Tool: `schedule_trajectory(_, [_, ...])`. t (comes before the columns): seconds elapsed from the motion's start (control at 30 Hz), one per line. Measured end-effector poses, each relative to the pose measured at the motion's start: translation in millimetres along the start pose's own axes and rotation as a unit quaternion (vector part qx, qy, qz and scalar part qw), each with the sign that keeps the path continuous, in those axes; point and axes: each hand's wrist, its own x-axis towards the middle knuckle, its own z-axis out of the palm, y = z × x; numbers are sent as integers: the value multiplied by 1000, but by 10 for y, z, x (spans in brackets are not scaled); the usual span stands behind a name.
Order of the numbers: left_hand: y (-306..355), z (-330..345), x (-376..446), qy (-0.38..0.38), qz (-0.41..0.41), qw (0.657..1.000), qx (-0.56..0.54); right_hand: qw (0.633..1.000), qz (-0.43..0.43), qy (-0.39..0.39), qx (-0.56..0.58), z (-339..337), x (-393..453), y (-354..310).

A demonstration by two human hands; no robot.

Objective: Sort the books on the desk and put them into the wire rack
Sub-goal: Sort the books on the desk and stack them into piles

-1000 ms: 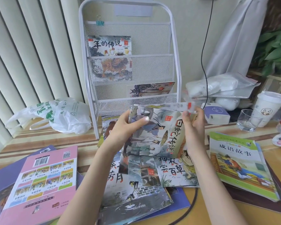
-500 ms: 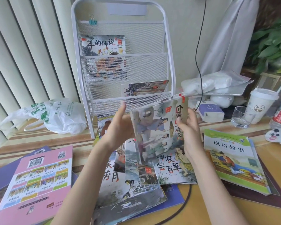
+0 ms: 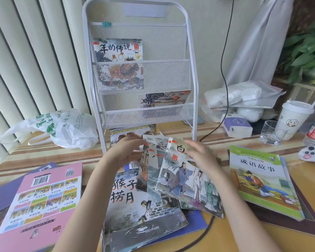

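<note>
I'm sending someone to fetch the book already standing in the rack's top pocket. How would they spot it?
Find the white wire mesh rack standing at the back of the desk. In its upper pocket, at the left, stands a grey-white picture book with black brush lettering. The only other racked book sits lower, to the right.

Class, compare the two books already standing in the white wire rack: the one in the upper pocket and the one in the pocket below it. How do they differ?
The upper book sits at the left of its pocket; the lower book sits at the right of its pocket. The upper book stands upright, its title reading level; the lower book's title runs sideways. Much of the upper book rises above its pocket's front edge; the lower book shows only a narrow strip. Both are illustrated picture books standing behind mesh in the rack.
</note>
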Motion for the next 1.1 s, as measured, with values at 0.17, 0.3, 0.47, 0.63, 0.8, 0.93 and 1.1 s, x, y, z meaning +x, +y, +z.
schedule_trajectory(0.17, [-82, 59, -3, -23, -15, 999, 37, 996, -21, 15, -88, 188, -24, -5])
schedule_trajectory(0.3, [-96, 188, -27, -41, -8, 997, 58, 996, -57, -26, -61, 213, -62, 31])
schedule_trajectory(0.47, [-49, 268, -92, -66, 17, 995, 71, 995, -76, 28, 49, 187, -96, -11])
schedule_trajectory(0.63, [-119, 581, -248, -118, 2, 992, 52, 987, -104, 103, -61, 253, -40, -53])
schedule_trajectory(0.8, [-241, 784, -233, -11, 142, 981, 134, 980, -114, 150, -65, 259, -83, -92])
schedule_trajectory(0.93, [-108, 723, -296, -19, 176, 984, 22, 964, -95, 249, 12, 40, -108, -163])
schedule_trajectory(1.1, [205, 414, -527, 23, 295, 955, -25, 936, -17, 186, 300, -350, -187, -423])
